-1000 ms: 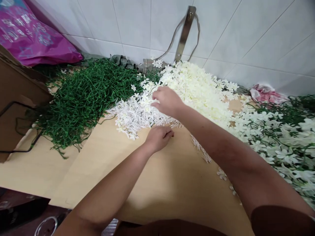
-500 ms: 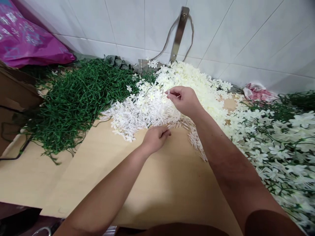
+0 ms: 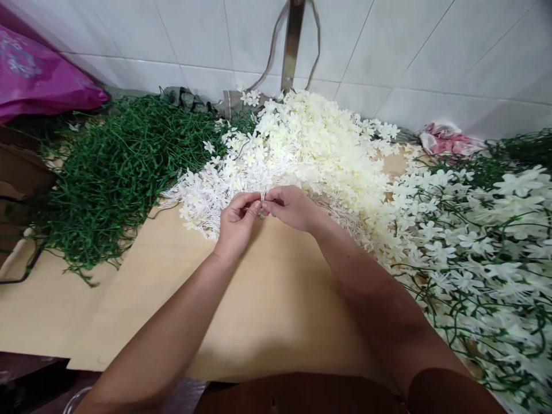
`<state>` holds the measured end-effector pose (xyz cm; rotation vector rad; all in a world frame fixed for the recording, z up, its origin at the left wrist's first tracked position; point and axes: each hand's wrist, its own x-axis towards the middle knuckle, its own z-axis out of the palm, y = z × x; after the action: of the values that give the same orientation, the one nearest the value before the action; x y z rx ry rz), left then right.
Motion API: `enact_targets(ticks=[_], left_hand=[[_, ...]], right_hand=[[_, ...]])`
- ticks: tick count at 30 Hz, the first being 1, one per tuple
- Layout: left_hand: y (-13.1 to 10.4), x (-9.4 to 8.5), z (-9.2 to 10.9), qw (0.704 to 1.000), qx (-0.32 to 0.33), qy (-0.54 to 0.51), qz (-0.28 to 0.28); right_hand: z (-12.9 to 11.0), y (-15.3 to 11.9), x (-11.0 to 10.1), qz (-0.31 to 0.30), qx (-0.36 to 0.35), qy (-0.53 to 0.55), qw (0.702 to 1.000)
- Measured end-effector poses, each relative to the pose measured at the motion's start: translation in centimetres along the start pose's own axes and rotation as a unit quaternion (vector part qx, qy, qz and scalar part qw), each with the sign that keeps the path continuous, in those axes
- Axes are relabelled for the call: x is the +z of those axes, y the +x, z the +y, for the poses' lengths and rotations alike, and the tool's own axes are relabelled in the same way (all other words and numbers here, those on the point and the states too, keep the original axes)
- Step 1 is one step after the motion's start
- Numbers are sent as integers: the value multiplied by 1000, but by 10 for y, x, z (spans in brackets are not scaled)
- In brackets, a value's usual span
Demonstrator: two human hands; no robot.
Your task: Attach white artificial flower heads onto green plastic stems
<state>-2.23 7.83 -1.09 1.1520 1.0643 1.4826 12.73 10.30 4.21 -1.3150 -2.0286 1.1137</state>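
My left hand (image 3: 238, 221) and my right hand (image 3: 291, 207) meet fingertip to fingertip above the near edge of the flower pile. Between them they pinch a few thin white stamens (image 3: 263, 198), which stand upright. Behind and to the left lies a heap of white stamens (image 3: 200, 198). Loose cream-white petals (image 3: 319, 138) are piled up behind my hands. A large mound of green plastic stems (image 3: 125, 167) lies to the left. On the right are white flowers on green stems (image 3: 466, 253).
The wooden board (image 3: 259, 310) spreads out in front of me. A magenta bag (image 3: 47, 80) is at the back left beside a cardboard box (image 3: 23, 169). A metal strip (image 3: 293, 46) leans on the tiled wall, and a red-and-white cloth (image 3: 451, 141) lies at the back right.
My right hand has come down from the petal pile to my left hand, which has risen slightly to the left. Their fingertips now meet at the stamens. The camera view has shifted a little.
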Motion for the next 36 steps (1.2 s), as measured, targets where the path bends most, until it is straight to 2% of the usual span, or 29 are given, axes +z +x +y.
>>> enact_targets(ticks=[4, 6, 9, 15, 18, 20, 22, 24, 25, 26, 28, 30, 31, 33, 36], left_hand=[[1, -1, -2, 1000, -6, 7, -11], [0, 0, -1, 999, -14, 12, -33], [-1, 3, 1, 998, -26, 25, -59], [0, 7, 12, 997, -56, -42, -46], [0, 4, 17, 994, -77, -28, -67], [1, 0, 21, 994, -81, -4, -72], [5, -8, 25, 996, -66, 32, -53], [14, -17, 30, 993, -16, 118, -6], [21, -21, 33, 982, 23, 188, 21], [30, -25, 35, 956, 72, 279, 48], [49, -31, 39, 883, 133, 447, 53], [70, -32, 39, 825, 118, 552, 26], [79, -33, 39, 805, 102, 584, 18], [93, -34, 39, 784, 71, 617, 3], [102, -42, 42, 804, 32, 592, 29]], right_hand=[[4, -1, 0, -17, 38, 49, 998], [7, -1, 0, 3, 36, 77, 996], [11, 0, 4, 54, 14, 133, 990], [13, 1, 19, 35, -61, 222, 973], [11, -1, 21, 44, -91, 234, 967], [11, -1, 20, 63, -86, 223, 969], [12, 1, 18, 96, -73, 206, 971], [15, 4, 17, 130, -61, 196, 970], [16, 5, 17, 139, -57, 194, 969], [17, 6, 17, 142, -54, 196, 969], [19, 7, 17, 131, -49, 202, 969], [19, 7, 18, 113, -51, 209, 970], [19, 6, 18, 107, -56, 213, 970], [18, 5, 18, 99, -63, 225, 967], [17, 6, 16, 103, -51, 238, 964]])
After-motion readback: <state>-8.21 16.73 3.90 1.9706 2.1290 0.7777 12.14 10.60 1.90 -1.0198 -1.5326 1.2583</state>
